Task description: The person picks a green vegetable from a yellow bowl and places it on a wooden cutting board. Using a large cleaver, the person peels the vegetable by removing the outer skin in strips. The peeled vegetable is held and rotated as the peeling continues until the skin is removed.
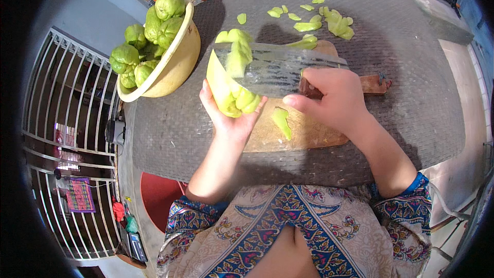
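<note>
My left hand (231,123) holds a pale green chayote (224,92) up over the left part of a wooden cutting board (308,133). In my right hand (337,98) is the brown handle of a wide-bladed knife (274,69). Its blade reaches left across the chayote and covers part of it; a strip of green flesh and peel (239,56) lies against the blade near its far end. One cut piece of chayote (282,121) rests on the board below the knife. The board's handle (372,85) sticks out to the right, past my right hand.
A yellow plastic basin (173,69) heaped with whole chayotes (160,27) stands at the table's far left. Several peel pieces (339,25) are scattered at the back of the dark woven-textured table (417,123). A red stool or chair seat (160,197) is at the lower left.
</note>
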